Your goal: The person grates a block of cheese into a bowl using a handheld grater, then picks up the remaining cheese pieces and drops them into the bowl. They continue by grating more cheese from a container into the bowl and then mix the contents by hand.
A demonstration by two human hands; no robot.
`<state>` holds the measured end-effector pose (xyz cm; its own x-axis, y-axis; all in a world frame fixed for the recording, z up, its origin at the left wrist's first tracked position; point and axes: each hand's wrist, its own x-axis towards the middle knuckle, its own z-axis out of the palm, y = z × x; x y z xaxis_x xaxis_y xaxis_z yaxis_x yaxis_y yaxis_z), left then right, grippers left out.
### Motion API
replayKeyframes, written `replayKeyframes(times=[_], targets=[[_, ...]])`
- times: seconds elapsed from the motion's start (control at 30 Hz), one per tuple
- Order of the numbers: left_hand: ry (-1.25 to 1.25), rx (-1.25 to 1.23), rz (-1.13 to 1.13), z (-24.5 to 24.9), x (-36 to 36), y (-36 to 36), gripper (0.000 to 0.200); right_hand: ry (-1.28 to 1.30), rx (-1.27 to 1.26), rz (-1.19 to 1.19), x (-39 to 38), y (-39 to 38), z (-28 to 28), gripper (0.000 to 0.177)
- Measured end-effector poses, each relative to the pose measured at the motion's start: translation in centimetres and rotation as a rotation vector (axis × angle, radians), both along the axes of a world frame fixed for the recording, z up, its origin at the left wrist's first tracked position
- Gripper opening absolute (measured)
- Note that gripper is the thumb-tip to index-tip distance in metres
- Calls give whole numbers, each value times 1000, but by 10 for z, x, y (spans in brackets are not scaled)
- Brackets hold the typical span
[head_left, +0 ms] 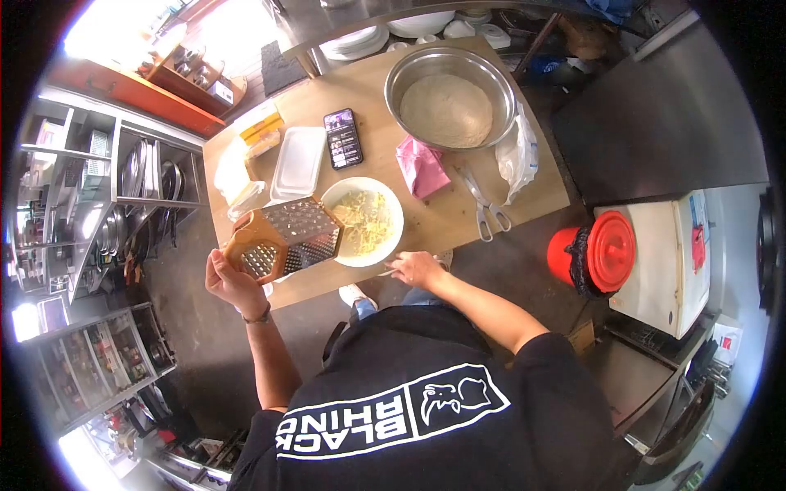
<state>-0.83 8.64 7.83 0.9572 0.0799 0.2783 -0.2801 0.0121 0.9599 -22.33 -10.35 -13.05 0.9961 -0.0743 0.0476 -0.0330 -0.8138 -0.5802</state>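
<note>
My left hand is closed on the wooden-framed end of a metal box grater, which lies tilted on its side with its far end at the left rim of a white bowl. Yellow grated shreds lie inside the bowl. Near the bowl's lower right side, at the table's front edge, is my right hand, its fingers bent; whether they hold anything is too small to tell.
On the wooden table are a steel bowl of dough, a phone, a lidded plastic container, a pink cloth, scissors and a plastic bag. A red bin stands on the right.
</note>
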Motion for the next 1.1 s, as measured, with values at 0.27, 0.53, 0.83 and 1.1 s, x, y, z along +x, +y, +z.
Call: replayKeyframes(times=[0.27,0.53,0.83,1.1], targets=[[-26,-23,63,11,7,12,31,-303,-160,31,-3,8,-23,18],[-4,-59,173,13,10,33,33,-431,79,90,29,8,63,4],[4,-116,97,-4,-1,17,32,-127,-190,-130,143,4,20,34],[47,-99,82,-27,-17,-8,29,38,36,-98,149,-15,-18,45]])
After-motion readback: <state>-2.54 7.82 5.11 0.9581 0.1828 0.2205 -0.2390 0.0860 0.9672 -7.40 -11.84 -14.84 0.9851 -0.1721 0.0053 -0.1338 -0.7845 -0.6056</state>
